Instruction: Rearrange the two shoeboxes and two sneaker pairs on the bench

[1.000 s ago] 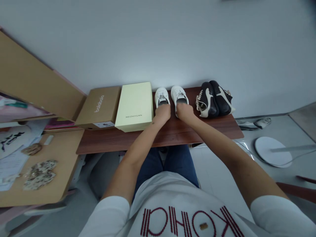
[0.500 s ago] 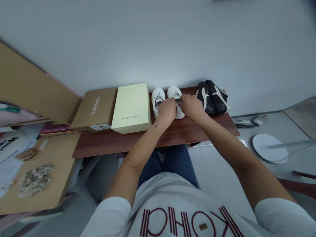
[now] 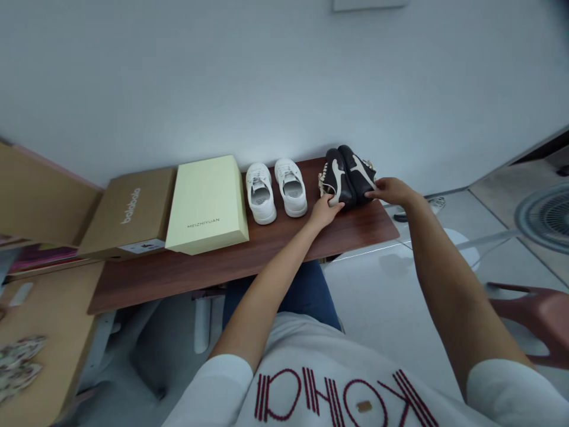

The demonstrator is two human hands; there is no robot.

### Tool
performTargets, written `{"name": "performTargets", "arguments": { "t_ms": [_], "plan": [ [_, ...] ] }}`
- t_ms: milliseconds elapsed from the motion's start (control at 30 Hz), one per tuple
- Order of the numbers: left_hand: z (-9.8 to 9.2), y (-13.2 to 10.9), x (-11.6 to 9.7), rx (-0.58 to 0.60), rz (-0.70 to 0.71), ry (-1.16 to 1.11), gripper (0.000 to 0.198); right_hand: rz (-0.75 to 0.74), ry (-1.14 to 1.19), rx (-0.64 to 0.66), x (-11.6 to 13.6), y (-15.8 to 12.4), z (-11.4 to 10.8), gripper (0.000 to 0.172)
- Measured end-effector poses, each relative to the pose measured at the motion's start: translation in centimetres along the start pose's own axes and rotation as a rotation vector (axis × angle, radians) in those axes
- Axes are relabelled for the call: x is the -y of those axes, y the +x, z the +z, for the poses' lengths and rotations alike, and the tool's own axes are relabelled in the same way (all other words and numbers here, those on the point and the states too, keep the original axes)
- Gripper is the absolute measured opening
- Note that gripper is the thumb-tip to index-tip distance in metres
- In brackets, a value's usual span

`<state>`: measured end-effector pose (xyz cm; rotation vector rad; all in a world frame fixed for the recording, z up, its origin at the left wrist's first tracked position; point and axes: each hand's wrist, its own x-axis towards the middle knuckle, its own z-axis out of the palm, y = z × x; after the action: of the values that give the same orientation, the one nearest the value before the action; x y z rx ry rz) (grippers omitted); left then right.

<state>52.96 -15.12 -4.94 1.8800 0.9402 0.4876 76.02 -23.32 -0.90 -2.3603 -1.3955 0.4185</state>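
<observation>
Head view, read from left to right. At far left a brown box [image 3: 127, 210] lies on the wooden bench [image 3: 213, 270], with a pale yellow box [image 3: 207, 201] just beside it. Next come two white shoes [image 3: 275, 191], side by side, toes to the wall, touched by neither hand.

Right of them stand the two dark shoes, pressed together at the back of the bench, close to its right end. My left hand [image 3: 326, 209] reaches forward with fingers loosely curled, the tips touching the heel of the left dark shoe [image 3: 338, 178]. My right hand [image 3: 391, 190] comes in from the side, its fingers against the heel of the right dark shoe [image 3: 358, 169]. Both shoes rest on the bench. I cannot tell whether either hand has closed round a heel or merely rests against it.

I judge the shoes light, with soft uppers that give under pressure and firmer soles and heel counters. They look matte rather than slippery, and not fragile. The heel, pinched between thumb and fingers, looks the surest hold. The loose pale laces may snag.

At far right, on the floor, are a fan [image 3: 544, 216] and a reddish-brown seat [image 3: 533, 314].
</observation>
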Motion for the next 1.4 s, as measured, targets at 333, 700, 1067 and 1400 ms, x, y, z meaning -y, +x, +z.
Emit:
{"name": "performTargets", "arguments": {
  "t_ms": [333, 700, 1067, 1400],
  "plan": [
    [-0.8, 1.2, -0.7, 0.045, 0.128, 0.125, 0.03, -0.052, 0.543, -0.008, 0.5, -1.7, 1.7, 0.054],
    [-2.9, 1.2, -6.2, 0.141, 0.149, 0.81, 0.037, -0.167, -0.604, 0.01, 7.2, -1.1, -0.1, 0.036],
    [-1.9, 2.4, -6.3, 0.165, 0.112, 0.785, 0.035, -0.177, -0.613, 0.073, 7.2, 0.8, 2.2, 0.042],
    [-1.4, 3.1, -5.8, 0.148, 0.087, 0.648, 0.032, -0.158, -0.619, 0.116, 7.2, 0.6, 2.4, 0.037]
  ]
}}
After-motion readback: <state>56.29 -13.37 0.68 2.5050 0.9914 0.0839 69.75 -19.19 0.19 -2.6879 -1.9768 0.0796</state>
